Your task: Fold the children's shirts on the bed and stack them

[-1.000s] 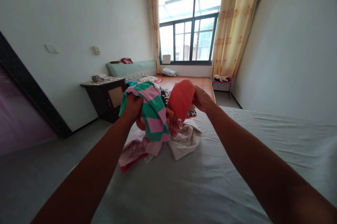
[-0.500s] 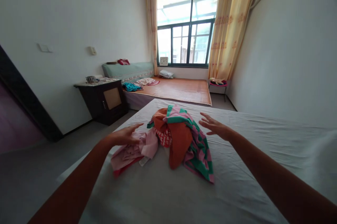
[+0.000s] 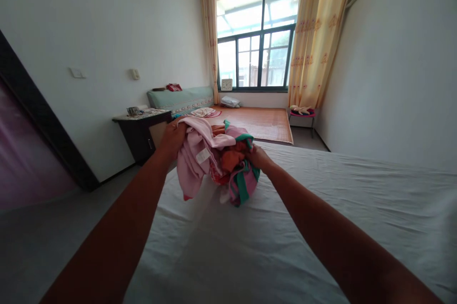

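Observation:
My left hand (image 3: pixel 173 138) is closed on a pink garment (image 3: pixel 194 154), which hangs down with a white label (image 3: pixel 203 156) showing. Opposite it, my right hand (image 3: pixel 256 157) grips a pink-and-green checked garment (image 3: pixel 246 182) at the right of the bundle. Bunched between my hands are an orange garment (image 3: pixel 231 158) and a red piece with white print (image 3: pixel 218 176). The clothes are gathered together above the white bed sheet (image 3: pixel 278 237); whether their lower edges touch it I cannot tell.
Behind stands a bed with an orange-brown mat (image 3: pixel 264 120) and a green headboard (image 3: pixel 185 97). A dark bedside cabinet (image 3: pixel 141 135) is at the left. A stool (image 3: pixel 303 112) holding a doll-like thing is by the curtain (image 3: pixel 314 46).
Both hands were open on either side of the clothes lying on the sheet. They have closed on the clothes, drawn them together and lifted them.

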A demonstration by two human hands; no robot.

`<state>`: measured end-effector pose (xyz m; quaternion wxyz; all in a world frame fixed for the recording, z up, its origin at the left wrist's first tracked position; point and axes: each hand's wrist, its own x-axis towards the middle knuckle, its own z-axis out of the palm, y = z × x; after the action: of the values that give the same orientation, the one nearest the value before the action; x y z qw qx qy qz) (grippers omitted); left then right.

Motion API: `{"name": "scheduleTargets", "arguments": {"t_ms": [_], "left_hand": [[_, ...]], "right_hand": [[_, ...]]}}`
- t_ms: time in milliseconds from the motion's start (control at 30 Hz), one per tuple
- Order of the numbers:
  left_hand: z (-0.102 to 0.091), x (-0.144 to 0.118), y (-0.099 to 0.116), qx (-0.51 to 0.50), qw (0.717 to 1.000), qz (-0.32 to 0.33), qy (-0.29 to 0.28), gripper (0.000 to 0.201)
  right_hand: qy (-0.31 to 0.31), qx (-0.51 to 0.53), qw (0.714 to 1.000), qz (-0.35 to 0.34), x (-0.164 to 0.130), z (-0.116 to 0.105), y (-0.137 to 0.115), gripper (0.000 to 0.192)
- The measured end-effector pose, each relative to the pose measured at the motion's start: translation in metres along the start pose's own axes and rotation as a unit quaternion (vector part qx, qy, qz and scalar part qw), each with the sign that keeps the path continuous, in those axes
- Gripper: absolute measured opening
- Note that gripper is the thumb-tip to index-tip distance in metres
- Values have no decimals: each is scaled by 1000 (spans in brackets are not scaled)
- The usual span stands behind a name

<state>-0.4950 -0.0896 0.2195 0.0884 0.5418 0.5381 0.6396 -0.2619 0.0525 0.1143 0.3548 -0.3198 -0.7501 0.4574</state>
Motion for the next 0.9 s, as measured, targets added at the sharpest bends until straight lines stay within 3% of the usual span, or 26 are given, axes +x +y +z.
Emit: {"name": "scheduleTargets", "arguments": {"t_ms": [100, 233, 300, 400, 467, 567, 633, 700, 767, 833, 900], "left_hand": [[11, -5, 31, 16, 1000, -20, -12, 34], [44, -30, 55, 16, 999, -23, -22, 38], [66, -46, 58, -29, 998, -17, -48, 41], [97, -70, 57, -80, 989, -30, -121, 45], [114, -84, 56, -71, 976, -39, -203, 44], [140, -96, 53, -41, 946, -52, -319, 39], [164, -96, 49, -35, 932, -63, -354, 38], [194, -91, 42, -36, 934, -65, -350, 39], [225, -84, 33, -26, 951, -49, -303, 38], [250, -80, 24, -9, 967, -26, -254, 37], [266, -84, 13, 22, 964, -9, -264, 38]], "right_hand": [[-10, -106, 993, -48, -22, -7, -10, 88], [-65, -39, 978, -195, -75, -4, -32, 108], [-28, -41, 972, -231, -101, -4, -40, 92], [48, 8, 981, -189, -135, -25, -39, 35], [81, 75, 987, -117, -156, -57, -31, 25], [159, 128, 979, -26, -187, -124, -13, 34], [200, 121, 972, 31, -204, -173, 0, 41], [239, 92, 963, 87, -218, -218, 16, 46], [300, 48, 943, 136, -231, -257, 35, 50], [354, 1, 917, 185, -244, -286, 56, 57], [378, -38, 898, 222, -259, -306, 78, 70]]}}
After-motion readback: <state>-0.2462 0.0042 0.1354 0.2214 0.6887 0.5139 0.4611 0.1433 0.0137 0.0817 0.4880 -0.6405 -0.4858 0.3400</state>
